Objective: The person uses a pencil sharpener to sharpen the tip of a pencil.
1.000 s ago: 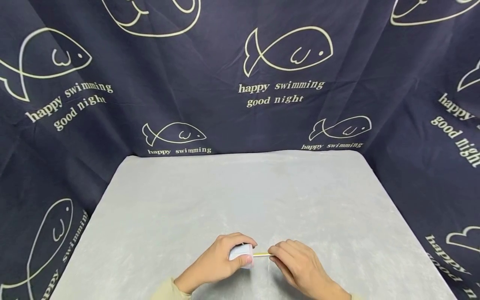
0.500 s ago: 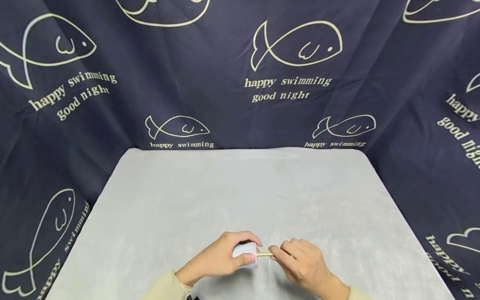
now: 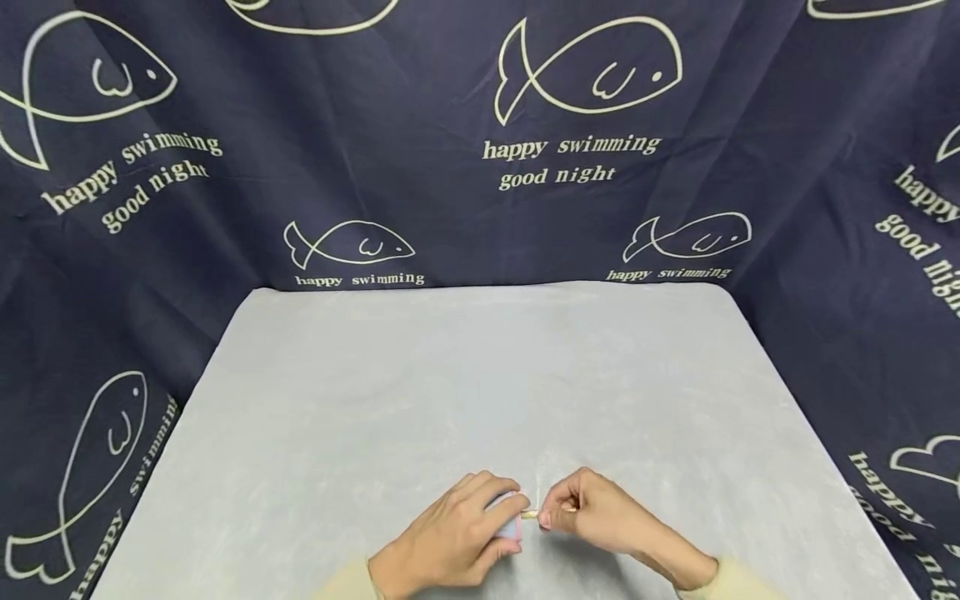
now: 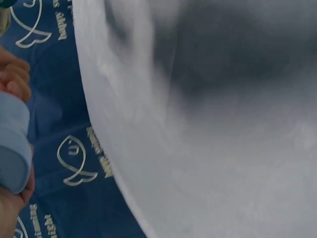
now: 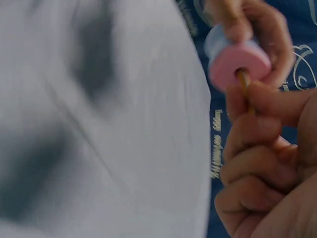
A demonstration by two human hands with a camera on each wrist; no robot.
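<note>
Near the front of the table, my left hand [image 3: 453,533] grips a light blue pencil sharpener [image 3: 510,527] with a pink end. Its fingers wrap over the top, and the thumb lies below. From the right, my right hand [image 3: 592,510] pinches a thin yellowish pencil [image 3: 529,514] between thumb and forefinger. In the right wrist view the pencil's front end sits inside the round hole of the pink face [image 5: 230,62]; the pinching fingers are close to that hole. The left wrist view shows the sharpener's rounded blue body [image 4: 12,144] at the left edge.
A pale grey cloth covers the table [image 3: 480,375]. Dark blue curtains [image 3: 450,167] with fish drawings and lettering hang behind it and along both sides. Soft shadows of the hands fall on the cloth.
The right hand has turned about the pencil, its wrist rolling over. My left fingers have shifted to cover more of the sharpener. Less pencil shows between the hands.
</note>
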